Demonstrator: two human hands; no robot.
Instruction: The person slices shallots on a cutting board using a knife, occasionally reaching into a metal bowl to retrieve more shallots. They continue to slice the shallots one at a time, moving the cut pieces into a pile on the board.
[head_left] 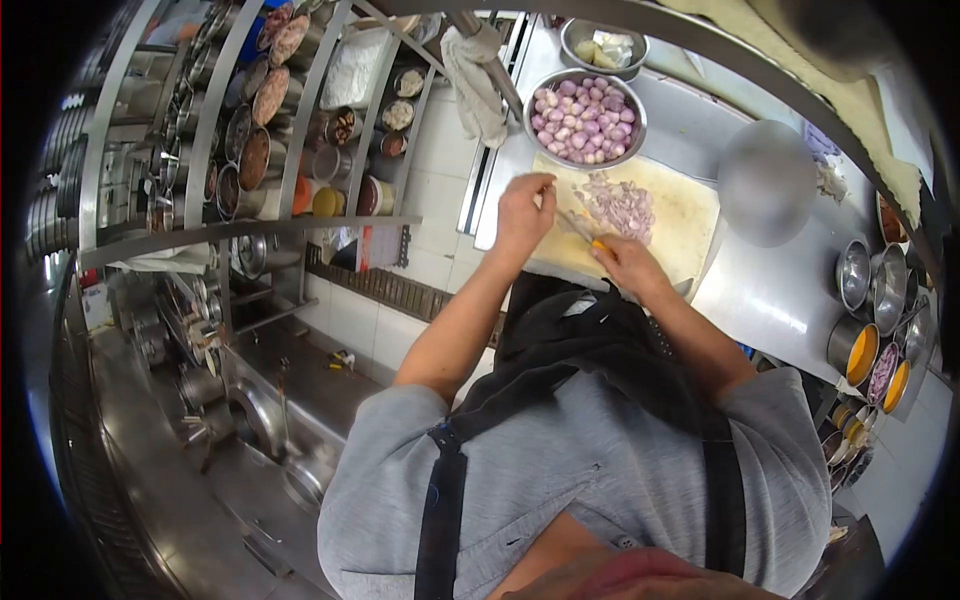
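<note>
My right hand (630,266) grips a knife (576,226) by its yellow handle, with the blade pointing up and left over the cutting board (683,205). Left of the blade is my left hand (526,214), at the board's left edge. Its fingers are curled in, and whatever they may hold is too small to make out. Sliced shallots (620,206) lie in a loose heap on the board, just beyond the knife. Behind the board stands a metal bowl (642,118) full of peeled whole shallots (583,120).
Another metal bowl (572,38) with pale contents stands at the back. A round metal lid or bowl (767,183), blurred, appears right of the board. Several metal bowls (888,288) sit farther right. A cloth (472,85) hangs on a rail at left, near shelves of food containers.
</note>
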